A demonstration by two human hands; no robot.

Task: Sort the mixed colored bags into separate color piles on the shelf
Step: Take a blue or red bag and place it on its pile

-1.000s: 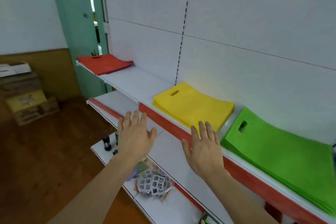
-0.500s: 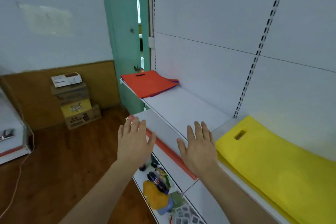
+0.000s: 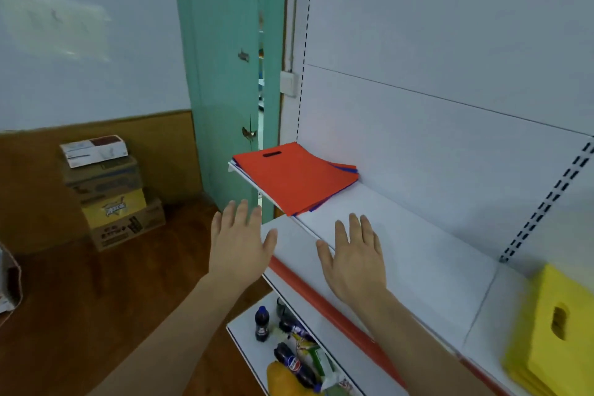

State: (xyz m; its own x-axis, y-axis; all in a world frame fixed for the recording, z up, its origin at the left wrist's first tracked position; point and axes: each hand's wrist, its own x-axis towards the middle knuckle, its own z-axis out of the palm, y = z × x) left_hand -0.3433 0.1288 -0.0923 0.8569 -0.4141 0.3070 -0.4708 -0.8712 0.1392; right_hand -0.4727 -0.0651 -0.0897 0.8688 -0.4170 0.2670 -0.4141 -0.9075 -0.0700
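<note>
Both hands are raised in front of the shelf with palms facing away and fingers straight, spread a little, holding nothing. The left hand hangs in the air off the shelf's outer end, over the wooden floor, and the right hand is above the bare white board of the shelf, near its front edge; whether it touches the board cannot be told. The two hands are near each other but apart.

Beyond the fingertips, at the far end of the same shelf, lies a flat stack of bags with a red bag on top, its cut-out handle turned toward the far edge. Thin blue edges stick out from under the red bag on its right and near sides, so that stack holds more than one colour. Well apart from it, at the right edge of the view, a pile of yellow bags lies on the shelf, blurred, with a handle hole showing.

A red strip runs along the front of the lower shelf edge under the right forearm. Below it, a lower shelf carries dark drink bottles and assorted packets. A teal door frame stands behind the shelf's end, and stacked cardboard boxes sit on the floor against the left wall.
</note>
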